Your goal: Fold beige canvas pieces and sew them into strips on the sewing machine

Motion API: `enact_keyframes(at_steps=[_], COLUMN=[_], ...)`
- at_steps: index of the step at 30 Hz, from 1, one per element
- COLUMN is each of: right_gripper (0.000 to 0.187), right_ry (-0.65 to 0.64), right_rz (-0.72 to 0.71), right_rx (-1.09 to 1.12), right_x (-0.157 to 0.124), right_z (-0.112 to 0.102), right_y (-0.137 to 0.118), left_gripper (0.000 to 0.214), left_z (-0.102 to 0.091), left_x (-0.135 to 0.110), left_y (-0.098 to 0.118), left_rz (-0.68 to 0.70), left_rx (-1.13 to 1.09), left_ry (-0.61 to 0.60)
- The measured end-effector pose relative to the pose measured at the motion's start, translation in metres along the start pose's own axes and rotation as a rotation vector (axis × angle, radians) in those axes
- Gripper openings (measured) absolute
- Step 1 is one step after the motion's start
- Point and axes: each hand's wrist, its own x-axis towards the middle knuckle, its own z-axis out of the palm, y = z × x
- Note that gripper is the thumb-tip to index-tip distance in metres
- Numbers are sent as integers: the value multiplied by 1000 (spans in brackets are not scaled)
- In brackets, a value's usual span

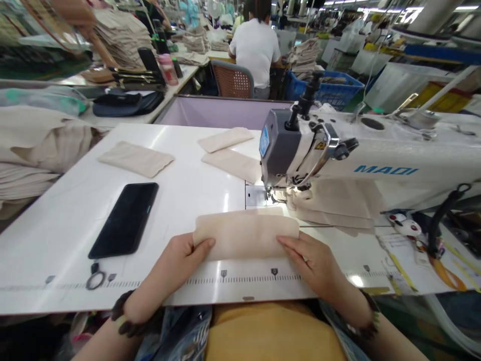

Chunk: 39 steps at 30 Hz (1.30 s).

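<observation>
Cloth pc (246, 235) in the grip: matt, smooth, w/ soft faint creases. Worktop (180, 210) under it: smooth, glossy, v. reflective, catching lamp glare. Loose cloth pc (136, 159) beyond grip, to L: matt, lightly wrinkled. Phone (124, 220) L of grip: glassy front, glossy. Needle plate (255, 195) just beyond grip: smooth bare metal. Sewing machine (394, 150) beyond & R of grip: glossy painted-looking body; its head cover (277, 145) plastic-looking, satin; lever (330, 140) polished metal, shiny. Cloth layers (338, 203) R of grip: matt. Chair back (233, 80) well beyond grip: perforated, plastic-looking. Crate (338, 94) also well beyond, to R: plastic
</observation>
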Motion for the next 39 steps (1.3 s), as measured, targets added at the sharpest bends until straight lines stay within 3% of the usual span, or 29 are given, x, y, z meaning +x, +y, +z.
enact_keyframes(at_steps=[6,11,15,21,29,39], right_gripper=[25,26,25,29,31,33], right_ry=[40,55,54,51,35,-21], right_rz=[23,50,59,77,108,133], right_rx=[-148,-195,-196,-249,-302,-342], right_x=[2,1,1,4,6,8], right_z=[6,14,14,16,17,19], right_y=[-7,-1,1,4,6,9], left_gripper=[26,23,45,25,26,25], left_z=[9,17,21,23,24,18], left_x=[-1,-2,-6,-8,-8,-7], left_y=[2,-9,-14,-14,-16,-8], left_rz=[306,310,251,452,366,230], left_rx=[101,172,170,211,214,184], left_ry=[179,289,323,362,364,268])
